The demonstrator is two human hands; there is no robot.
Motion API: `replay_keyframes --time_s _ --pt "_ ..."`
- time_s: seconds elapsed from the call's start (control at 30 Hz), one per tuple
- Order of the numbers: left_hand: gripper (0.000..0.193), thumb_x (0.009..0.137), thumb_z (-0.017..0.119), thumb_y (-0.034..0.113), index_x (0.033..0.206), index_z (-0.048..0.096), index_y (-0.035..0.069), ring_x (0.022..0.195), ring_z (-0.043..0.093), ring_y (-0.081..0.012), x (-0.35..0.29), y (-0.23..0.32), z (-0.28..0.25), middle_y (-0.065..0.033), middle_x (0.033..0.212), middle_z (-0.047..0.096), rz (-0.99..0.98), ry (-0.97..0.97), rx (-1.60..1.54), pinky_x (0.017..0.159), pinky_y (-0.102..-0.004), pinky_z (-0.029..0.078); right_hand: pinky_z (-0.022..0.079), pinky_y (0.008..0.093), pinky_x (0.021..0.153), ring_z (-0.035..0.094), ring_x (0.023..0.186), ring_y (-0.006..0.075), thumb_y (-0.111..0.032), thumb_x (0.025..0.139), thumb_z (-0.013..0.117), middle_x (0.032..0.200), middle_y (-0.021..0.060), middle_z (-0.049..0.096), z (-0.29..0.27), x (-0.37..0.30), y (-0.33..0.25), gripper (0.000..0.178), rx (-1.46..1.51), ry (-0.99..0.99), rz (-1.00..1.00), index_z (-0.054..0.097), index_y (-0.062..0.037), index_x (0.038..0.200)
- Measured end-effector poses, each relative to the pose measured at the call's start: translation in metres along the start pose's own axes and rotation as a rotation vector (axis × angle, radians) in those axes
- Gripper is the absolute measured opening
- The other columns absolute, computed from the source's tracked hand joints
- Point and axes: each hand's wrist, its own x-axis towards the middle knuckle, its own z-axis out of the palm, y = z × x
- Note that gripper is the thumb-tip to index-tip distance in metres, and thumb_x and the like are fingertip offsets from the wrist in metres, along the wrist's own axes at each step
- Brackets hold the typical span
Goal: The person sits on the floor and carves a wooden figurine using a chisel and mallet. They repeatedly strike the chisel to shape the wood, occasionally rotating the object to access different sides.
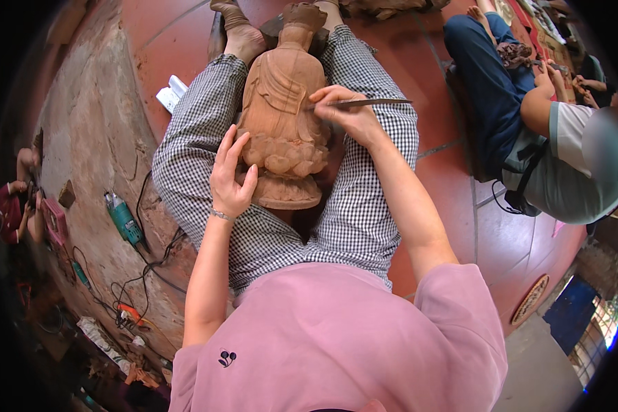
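The left hand (231,180) lies open against the carving (271,96), between the legs (202,123) at upper centre. The right hand (350,118) grips a thin tool (381,101) — should the carving rock under that light hold, the tip could skid and gouge it. Far left, a pink crate (55,221), perhaps — contents unclear.

A green power tool (121,217) lies near a small brown block (66,194).

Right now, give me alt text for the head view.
A seated person rests the left hand against a carved wooden statue between checked trouser legs; the right hand holds a slim dark tool at its robe folds. A green power tool lies to the left.
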Motion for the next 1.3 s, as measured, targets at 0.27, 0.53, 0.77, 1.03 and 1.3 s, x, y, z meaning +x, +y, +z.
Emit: replay_keyframes --time_s 0.27,0.53,0.77,1.03,1.3 --pt "0.061 0.081 0.065 0.014 0.141 0.055 0.008 0.137 0.050 -0.0385 -0.002 -0.006 0.004 -0.0219 0.154 0.044 0.033 0.023 0.031 0.110 -0.0431 0.046 0.049 0.0383 0.102 0.056 0.124 0.0243 -0.013 0.075 0.085 0.130 0.0075 0.065 -0.002 0.007 -0.004 0.015 -0.159 -0.055 -0.195 0.078 -0.0050 0.085" --pt "0.060 0.082 0.063 0.015 0.142 0.055 0.008 0.138 0.049 -0.0376 -0.001 -0.002 0.001 -0.0212 0.154 0.044 0.018 0.014 0.063 0.109 -0.0421 0.045 0.054 0.0321 0.087 0.059 0.096 0.0166 -0.011 0.070 0.089 0.138 0.0072 0.057 -0.005 -0.002 -0.011 0.018 -0.469 -0.188 -0.356 0.077 -0.0058 0.083" --pt "0.060 0.081 0.064 0.016 0.141 0.056 0.009 0.136 0.051 -0.0380 -0.002 -0.002 0.002 -0.0210 0.153 0.046 0.030 0.029 0.057 0.108 -0.0418 0.047 0.054 0.0327 0.085 0.063 0.099 0.0185 -0.012 0.074 0.086 0.124 0.0073 0.065 -0.010 0.012 -0.012 0.016 -0.335 -0.159 -0.312 0.078 -0.0052 0.086" --pt "0.060 0.081 0.064 0.014 0.140 0.056 0.008 0.135 0.052 -0.0376 -0.001 -0.003 0.004 -0.0216 0.153 0.046 0.040 0.037 0.048 0.108 -0.0416 0.046 0.054 0.0343 0.089 0.061 0.110 0.0211 -0.010 0.070 0.087 0.125 0.0097 0.064 -0.002 0.016 -0.025 0.016 -0.237 -0.059 -0.097 0.077 -0.0053 0.082" --pt "0.060 0.080 0.064 0.013 0.140 0.057 0.008 0.133 0.054 -0.0369 -0.002 -0.005 0.004 -0.0204 0.153 0.046 0.036 0.044 0.046 0.104 -0.0399 0.050 0.053 0.0344 0.092 0.061 0.111 0.0214 -0.010 0.072 0.086 0.132 0.0095 0.062 0.000 0.008 -0.012 0.016 -0.309 -0.080 -0.216 0.076 -0.0025 0.082"
